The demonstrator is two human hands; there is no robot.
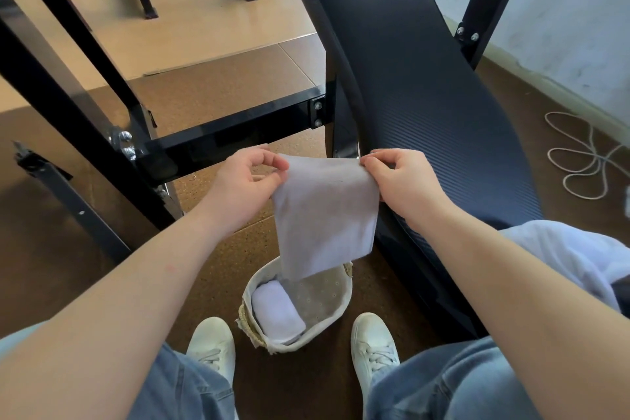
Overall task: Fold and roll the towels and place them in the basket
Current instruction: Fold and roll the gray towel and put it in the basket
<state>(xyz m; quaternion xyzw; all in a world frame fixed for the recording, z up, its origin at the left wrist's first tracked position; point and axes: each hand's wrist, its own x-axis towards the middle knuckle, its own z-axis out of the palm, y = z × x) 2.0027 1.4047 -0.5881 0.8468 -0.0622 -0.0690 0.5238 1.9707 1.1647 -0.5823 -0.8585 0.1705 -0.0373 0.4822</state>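
Towel (pixel 324 215) hangs above the basket (pixel 345 297), its lower edge dipping past the rim. Left hand (pixel 243 181) and right hand (pixel 405 181) each pinch a top corner, fingers (pixel 269 158) curled on the cloth. A roll (pixel 278 314) lies inside the basket, which stands on the floor (pixel 68 215) between two shoes (pixel 211 341).

Nothing readable from my end. I can't make out any text, label, brand or number on the towel (pixel 324 215), the basket (pixel 345 298), the white shoes (pixel 211 341), the black frame (pixel 238 126) or the dark pad (pixel 426 95).
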